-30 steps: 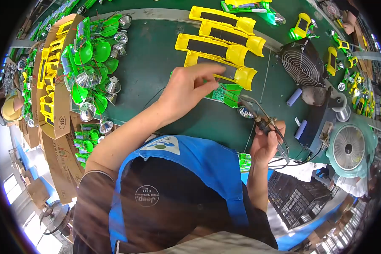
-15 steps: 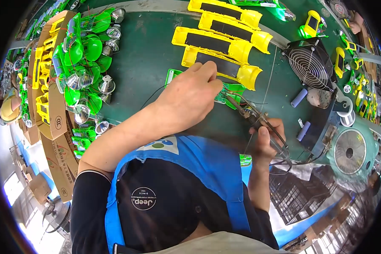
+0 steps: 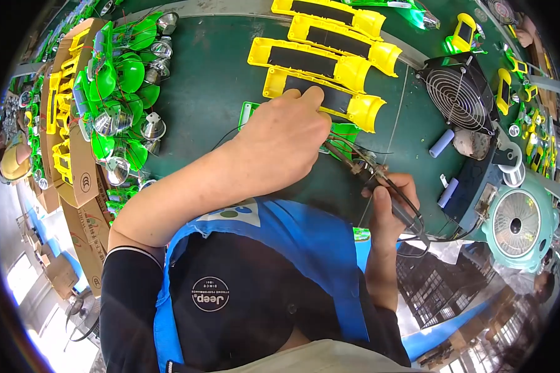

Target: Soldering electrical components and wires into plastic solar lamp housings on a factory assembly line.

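Observation:
My right hand (image 3: 393, 202) grips a soldering iron (image 3: 368, 176) with a dark handle and trailing cable. The iron slants up and left, its tip end beside the curled fingers of my left hand (image 3: 286, 133). That left hand is closed over a green plastic housing (image 3: 344, 138), which shows on both sides of it with thin red and black wires. What its fingertips pinch is hidden beneath the hand. Just beyond lies a yellow housing (image 3: 366, 112) with a dark panel, the nearest of several in a stack of rows.
At left, a cardboard box (image 3: 74, 168) of yellow frames stands beside piled green housings with silver reflectors (image 3: 113, 121). On the right are a black fan (image 3: 457, 93), purple-grey cylindrical cells (image 3: 442, 143), a solder spool (image 3: 512, 174) and a pale green fan (image 3: 515, 225).
The soldering iron's tip end has shifted slightly up and left, closer to my left fingers. The left hand stays closed over the green housing, and the whole view has shifted a little.

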Motion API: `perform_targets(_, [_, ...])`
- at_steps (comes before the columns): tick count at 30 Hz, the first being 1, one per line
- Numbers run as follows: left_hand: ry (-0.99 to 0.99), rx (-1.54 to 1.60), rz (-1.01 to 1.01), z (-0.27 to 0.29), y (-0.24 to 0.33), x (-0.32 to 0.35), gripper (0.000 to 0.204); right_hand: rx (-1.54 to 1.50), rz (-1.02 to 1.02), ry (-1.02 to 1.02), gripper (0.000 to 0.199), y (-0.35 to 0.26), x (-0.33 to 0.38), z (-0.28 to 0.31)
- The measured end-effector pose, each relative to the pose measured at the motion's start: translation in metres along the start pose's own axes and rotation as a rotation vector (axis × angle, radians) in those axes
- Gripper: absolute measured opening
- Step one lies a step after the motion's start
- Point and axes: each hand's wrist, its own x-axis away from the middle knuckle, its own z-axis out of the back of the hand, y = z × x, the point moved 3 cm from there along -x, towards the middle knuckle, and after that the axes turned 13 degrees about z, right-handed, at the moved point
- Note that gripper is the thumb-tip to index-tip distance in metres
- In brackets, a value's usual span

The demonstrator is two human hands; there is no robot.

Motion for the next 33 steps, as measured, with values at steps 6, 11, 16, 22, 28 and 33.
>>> perform_targets(6, [-0.030, -0.007, 0.023, -0.002, 0.000, -0.001, 0.007, -0.002, 0.016, -0.016, 0.020, -0.002, -0.002, -0.001])
perform_targets(11, [-0.019, -0.039, 0.000, -0.001, 0.002, -0.001, 0.007, -0.024, 0.071, -0.018, 0.021, -0.002, -0.001, 0.002])
perform_targets(16, [-0.027, -0.037, -0.017, 0.000, 0.001, -0.002, 0.008, -0.014, 0.023, 0.082, 0.029, 0.001, 0.001, 0.011])
perform_targets(22, [0.058, -0.079, -0.052, -0.001, 0.001, 0.000, 0.008, -0.062, -0.010, 0.061, 0.030, 0.002, 0.001, 0.010])
perform_targets(28, [0.044, -0.081, -0.039, -0.001, 0.002, 0.002, 0.008, -0.182, 0.055, 0.089, 0.034, -0.001, 0.001, 0.008])
perform_targets(33, [0.015, -0.086, -0.018, 0.002, 0.003, 0.005, 0.011, -0.121, 0.160, 0.065, 0.033, -0.008, -0.012, 0.007])
